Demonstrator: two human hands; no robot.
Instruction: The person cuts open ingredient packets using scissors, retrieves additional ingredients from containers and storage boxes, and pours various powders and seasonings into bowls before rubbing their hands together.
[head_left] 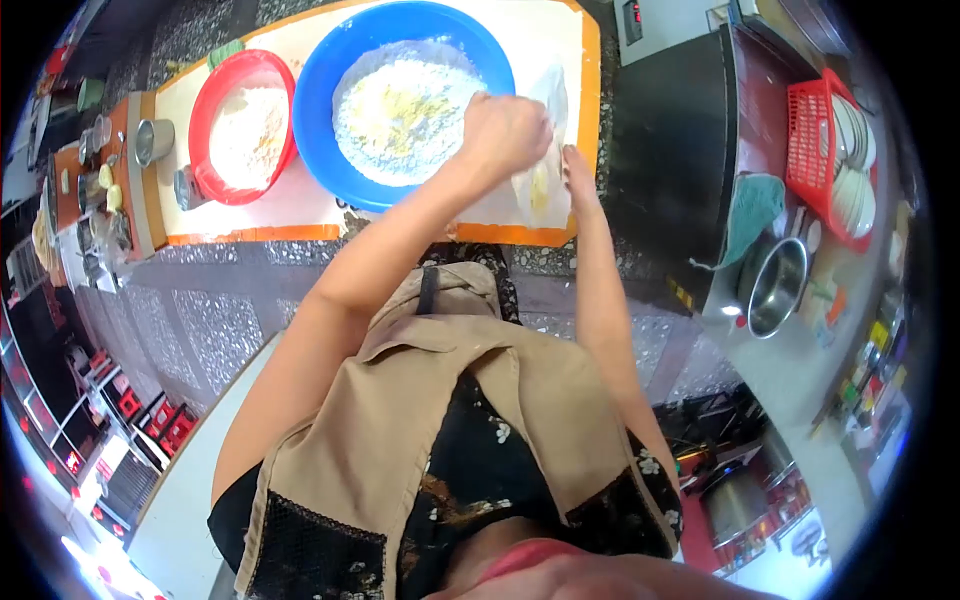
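My left hand (507, 133) is closed in a fist over the right rim of a big blue basin (312, 130). What it holds, if anything, is hidden. In the basin lies a heap of white flour (375, 155) with a pale yellow powder (400, 112) on top. To the right of the basin is a clear plastic bag (541, 190) with something yellowish in its lower part. My right hand (578, 180) is at the bag's right edge, its fingers closed on the plastic. Left of the blue basin, a red basin (208, 180) holds whitish flour.
The basins stand on a pale table with an orange border (300, 232). A metal cup (153, 142) is at the far left. On the right counter are a red basket (808, 150) of dishes, a teal cloth (752, 212) and a steel bowl (778, 290).
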